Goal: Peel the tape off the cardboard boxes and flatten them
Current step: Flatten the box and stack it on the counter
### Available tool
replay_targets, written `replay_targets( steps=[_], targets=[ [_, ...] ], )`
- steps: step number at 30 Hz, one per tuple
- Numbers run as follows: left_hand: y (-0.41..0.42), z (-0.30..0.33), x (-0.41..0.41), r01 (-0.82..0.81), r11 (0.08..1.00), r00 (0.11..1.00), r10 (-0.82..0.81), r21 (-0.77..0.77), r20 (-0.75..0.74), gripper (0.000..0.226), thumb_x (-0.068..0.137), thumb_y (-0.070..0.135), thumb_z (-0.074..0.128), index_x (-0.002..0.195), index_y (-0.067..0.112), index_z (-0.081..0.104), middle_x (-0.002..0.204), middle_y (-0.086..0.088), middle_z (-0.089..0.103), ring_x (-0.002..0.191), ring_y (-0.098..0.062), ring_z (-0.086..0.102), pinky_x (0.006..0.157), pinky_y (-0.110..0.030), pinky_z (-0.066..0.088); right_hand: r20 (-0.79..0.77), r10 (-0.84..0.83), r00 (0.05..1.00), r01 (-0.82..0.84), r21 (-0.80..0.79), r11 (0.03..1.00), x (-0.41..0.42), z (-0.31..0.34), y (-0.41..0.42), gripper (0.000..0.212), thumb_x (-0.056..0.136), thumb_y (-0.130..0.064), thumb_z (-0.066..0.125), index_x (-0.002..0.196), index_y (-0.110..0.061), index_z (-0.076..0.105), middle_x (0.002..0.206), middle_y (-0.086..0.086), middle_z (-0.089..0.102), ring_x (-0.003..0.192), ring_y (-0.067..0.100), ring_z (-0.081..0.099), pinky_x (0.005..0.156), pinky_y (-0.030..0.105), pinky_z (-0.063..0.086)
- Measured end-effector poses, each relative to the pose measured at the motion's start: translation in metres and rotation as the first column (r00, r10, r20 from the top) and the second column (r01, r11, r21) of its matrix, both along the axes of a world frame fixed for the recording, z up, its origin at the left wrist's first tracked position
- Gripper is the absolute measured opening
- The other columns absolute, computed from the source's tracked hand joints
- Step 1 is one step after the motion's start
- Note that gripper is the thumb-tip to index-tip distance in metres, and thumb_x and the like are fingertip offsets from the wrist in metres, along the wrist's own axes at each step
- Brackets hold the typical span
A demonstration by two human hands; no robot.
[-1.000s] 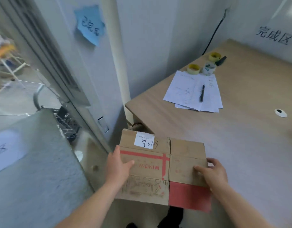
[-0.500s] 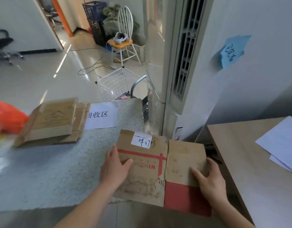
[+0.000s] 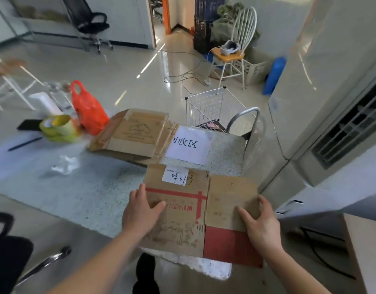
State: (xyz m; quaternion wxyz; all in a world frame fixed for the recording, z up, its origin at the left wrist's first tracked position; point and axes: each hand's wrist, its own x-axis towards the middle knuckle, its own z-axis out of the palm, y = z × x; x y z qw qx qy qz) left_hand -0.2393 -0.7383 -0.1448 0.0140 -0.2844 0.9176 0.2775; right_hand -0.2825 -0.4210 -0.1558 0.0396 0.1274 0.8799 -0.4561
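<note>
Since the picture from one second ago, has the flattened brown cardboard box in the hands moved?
Yes. The flattened brown cardboard box went from beside the wooden desk leftward, over the speckled grey table, toward the white paper sign.

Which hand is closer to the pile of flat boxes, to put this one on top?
Left. The left hand grips the flattened box on the side nearer the pile; the right hand grips the far side.

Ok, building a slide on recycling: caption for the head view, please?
Both hands, left and right, hold a flattened brown cardboard box over a speckled grey table near stacked flattened boxes.
</note>
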Motion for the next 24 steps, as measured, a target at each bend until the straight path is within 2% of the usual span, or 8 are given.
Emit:
replay_targets(
  steps=[3,7,10,13,15,18,21,24],
  targets=[
    [-0.037,0.001,-0.035,0.002,1.000,1.000,-0.002,-0.007,-0.028,0.077,0.084,0.058,0.064,0.146,0.029,0.029,0.128,0.001,0.045,0.093,-0.013,0.050,0.067,-0.030,0.045,-0.035,-0.003,0.999,0.003,-0.007,1.000,-0.033,0.008,-0.036,0.074,0.083,-0.045,0.076,0.145,-0.027,0.041,0.133,0.001,0.061,0.112,0.016,0.058,0.092,0.027,0.042],
    [-0.091,0.004,-0.091,0.010,0.997,0.996,-0.002,0.081,-0.092,0.088,0.082,0.059,0.067,0.153,0.028,0.024,0.139,0.000,0.039,0.113,-0.022,0.057,0.086,-0.044,0.055,-0.088,-0.037,0.995,0.038,0.005,0.999,-0.078,0.020,-0.093,0.074,0.083,-0.043,0.077,0.145,-0.025,0.042,0.137,0.003,0.058,0.122,0.023,0.056,0.100,0.032,0.043],
    [-0.137,0.011,-0.132,0.022,0.991,0.993,-0.007,0.128,-0.117,0.096,0.082,0.055,0.071,0.157,0.023,0.019,0.149,-0.005,0.034,0.127,-0.028,0.050,0.097,-0.047,0.051,-0.116,-0.053,0.992,0.057,0.032,0.998,-0.112,0.029,-0.138,0.072,0.084,-0.042,0.076,0.145,-0.023,0.042,0.137,0.004,0.057,0.120,0.023,0.056,0.098,0.030,0.040],
    [-0.187,0.016,-0.161,0.043,0.992,0.992,-0.028,0.117,-0.123,0.094,0.082,0.052,0.072,0.156,0.019,0.024,0.147,-0.009,0.036,0.130,-0.029,0.046,0.104,-0.048,0.046,-0.141,-0.051,0.989,0.059,0.056,0.997,-0.139,0.034,-0.189,0.069,0.083,-0.041,0.077,0.142,-0.025,0.044,0.124,-0.003,0.058,0.106,0.015,0.056,0.093,0.031,0.043],
    [-0.221,0.019,-0.181,0.037,0.990,0.992,-0.020,0.136,-0.127,0.094,0.083,0.050,0.072,0.157,0.018,0.022,0.151,-0.009,0.032,0.136,-0.029,0.039,0.108,-0.047,0.042,-0.142,-0.029,0.990,0.032,0.021,0.999,-0.161,0.034,-0.223,0.066,0.083,-0.037,0.077,0.140,-0.027,0.045,0.120,-0.005,0.059,0.103,0.016,0.059,0.091,0.035,0.049],
    [-0.265,0.020,-0.206,0.023,0.996,0.992,-0.012,0.087,-0.126,0.096,0.085,0.050,0.072,0.158,0.016,0.020,0.157,-0.010,0.027,0.142,-0.031,0.033,0.111,-0.045,0.035,-0.138,-0.003,0.990,0.006,0.021,1.000,-0.191,0.031,-0.267,0.063,0.083,-0.037,0.076,0.138,-0.030,0.045,0.109,-0.009,0.059,0.096,0.013,0.058,0.085,0.031,0.048],
    [-0.304,0.019,-0.229,0.023,1.000,0.994,-0.023,0.004,-0.108,0.093,0.085,0.055,0.068,0.156,0.016,0.022,0.152,-0.011,0.035,0.134,-0.034,0.044,0.104,-0.046,0.043,-0.131,0.001,0.991,0.001,0.018,1.000,-0.219,0.027,-0.306,0.061,0.083,-0.039,0.075,0.136,-0.033,0.045,0.103,-0.011,0.058,0.094,0.013,0.058,0.086,0.029,0.046],
    [-0.337,0.014,-0.252,0.034,0.999,0.998,-0.036,-0.026,-0.048,0.094,0.086,0.060,0.063,0.157,0.019,0.018,0.156,-0.009,0.029,0.138,-0.034,0.040,0.106,-0.046,0.041,-0.131,-0.004,0.991,0.005,0.005,1.000,-0.248,0.019,-0.337,0.063,0.082,-0.039,0.074,0.137,-0.029,0.045,0.106,-0.010,0.060,0.098,0.013,0.058,0.087,0.026,0.043]
  ],
)
